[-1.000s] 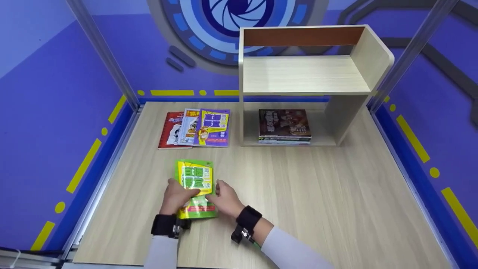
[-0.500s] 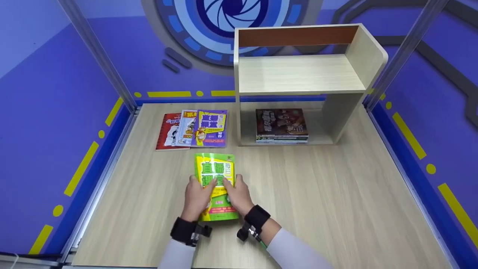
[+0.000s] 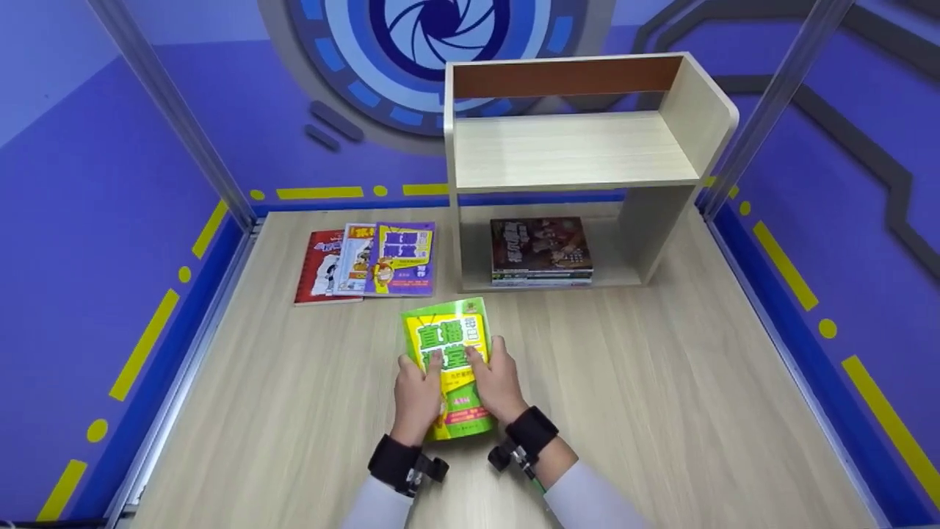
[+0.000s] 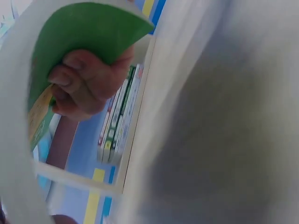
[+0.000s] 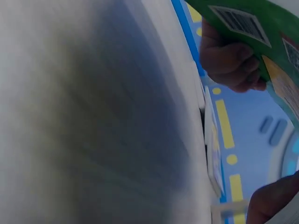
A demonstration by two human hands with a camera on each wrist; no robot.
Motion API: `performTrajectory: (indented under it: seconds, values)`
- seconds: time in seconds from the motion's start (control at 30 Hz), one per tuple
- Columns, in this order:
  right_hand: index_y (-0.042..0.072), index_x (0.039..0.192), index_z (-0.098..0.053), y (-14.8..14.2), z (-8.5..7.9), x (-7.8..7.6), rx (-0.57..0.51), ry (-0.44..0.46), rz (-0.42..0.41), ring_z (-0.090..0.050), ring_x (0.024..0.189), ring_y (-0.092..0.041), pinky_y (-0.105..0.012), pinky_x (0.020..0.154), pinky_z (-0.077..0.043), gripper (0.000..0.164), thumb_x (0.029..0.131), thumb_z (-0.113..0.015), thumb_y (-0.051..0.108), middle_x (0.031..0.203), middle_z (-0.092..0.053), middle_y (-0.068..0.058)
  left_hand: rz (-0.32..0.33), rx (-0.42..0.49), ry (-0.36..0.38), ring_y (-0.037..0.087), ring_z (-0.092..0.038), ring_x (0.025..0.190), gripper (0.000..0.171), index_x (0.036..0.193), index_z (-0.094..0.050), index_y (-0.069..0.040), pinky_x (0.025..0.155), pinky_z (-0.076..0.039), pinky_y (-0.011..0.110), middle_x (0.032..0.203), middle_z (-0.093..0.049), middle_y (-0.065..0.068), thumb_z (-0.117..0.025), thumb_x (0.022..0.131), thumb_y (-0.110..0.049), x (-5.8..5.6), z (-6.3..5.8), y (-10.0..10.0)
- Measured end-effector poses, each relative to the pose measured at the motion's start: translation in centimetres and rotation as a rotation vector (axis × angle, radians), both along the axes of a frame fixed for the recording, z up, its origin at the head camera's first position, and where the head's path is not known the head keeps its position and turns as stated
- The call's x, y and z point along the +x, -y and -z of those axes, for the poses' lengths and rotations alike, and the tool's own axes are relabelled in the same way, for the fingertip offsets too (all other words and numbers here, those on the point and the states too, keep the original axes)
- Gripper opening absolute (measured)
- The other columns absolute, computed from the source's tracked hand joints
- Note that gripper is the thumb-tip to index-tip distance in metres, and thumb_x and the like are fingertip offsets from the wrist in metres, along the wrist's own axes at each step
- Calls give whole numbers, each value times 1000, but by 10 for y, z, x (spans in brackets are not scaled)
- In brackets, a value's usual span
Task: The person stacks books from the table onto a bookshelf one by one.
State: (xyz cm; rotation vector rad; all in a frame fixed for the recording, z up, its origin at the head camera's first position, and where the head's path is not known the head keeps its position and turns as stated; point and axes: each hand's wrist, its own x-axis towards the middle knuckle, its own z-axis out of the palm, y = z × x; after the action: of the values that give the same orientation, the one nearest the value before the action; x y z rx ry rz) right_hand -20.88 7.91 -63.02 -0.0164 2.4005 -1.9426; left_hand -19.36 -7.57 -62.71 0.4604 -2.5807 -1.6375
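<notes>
A green and yellow paperback book (image 3: 461,400) is held up off the table, cover facing up. My left hand (image 3: 417,397) grips its left edge, thumb on the cover; my right hand (image 3: 501,386) grips the right edge the same way. The left wrist view shows curled fingers (image 4: 81,84) beneath the book's green back cover (image 4: 93,28), which bends. In the right wrist view, other curled fingers (image 5: 233,65) lie under the back cover near a barcode (image 5: 240,22).
A pale wooden two-tier shelf (image 3: 576,150) stands at the back, with a stack of books (image 3: 540,246) on its lower level. Left of it, a purple book (image 3: 402,275), a white one (image 3: 354,272) and a red one (image 3: 316,275) overlap on the table (image 3: 294,433).
Both hands have taken hold of the green book and lifted it off the table, moving it to the right. It now tilts slightly. The head view has shifted a little.
</notes>
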Motion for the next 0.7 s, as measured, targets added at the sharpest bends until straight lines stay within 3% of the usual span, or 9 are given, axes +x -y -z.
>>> performTrajectory:
  seconds: [0.17, 0.37, 0.47, 0.57, 0.7]
  values:
    - [9, 125, -48, -29, -2, -2, -44, 1, -63, -71, 75, -18, -33, 66, -60, 36, 111, -55, 41, 95, -70, -10, 46, -6, -36, 23, -62, 84, 54, 135, -45, -4, 72, -49, 32, 97, -63, 12, -61, 107, -47, -10, -12, 1]
    - [7, 126, -48, -53, -2, 0, -49, 61, -285, -74, 78, -19, -32, 69, -62, 38, 110, -57, 41, 97, -72, -9, 54, -66, -153, 23, -56, 75, 53, 140, -50, -3, 72, -45, 34, 84, -60, 8, -67, 105, -38, -31, -30, 28]
    - [8, 123, -48, -61, -1, 1, -15, 81, -362, -75, 78, -19, -31, 68, -63, 36, 110, -58, 41, 98, -74, -8, 169, -127, -137, 20, -57, 73, 46, 137, -58, -2, 71, -46, 32, 82, -63, 6, -67, 105, -35, -36, -35, 36]
    - [10, 120, -49, -65, -2, 0, 26, 75, -394, -76, 78, -18, -32, 68, -63, 35, 109, -59, 42, 99, -75, -7, 369, -196, -72, 18, -57, 74, 37, 126, -67, -5, 68, -47, 31, 84, -64, 4, -61, 108, -37, -38, -37, 37]
    - [10, 120, -49, -68, -2, -5, 68, 37, -407, -76, 77, -18, -32, 67, -63, 36, 109, -60, 43, 98, -76, -7, 593, -198, 22, 16, -57, 74, 42, 112, -69, -12, 67, -48, 30, 84, -62, 2, -52, 110, -50, -44, -35, 32]
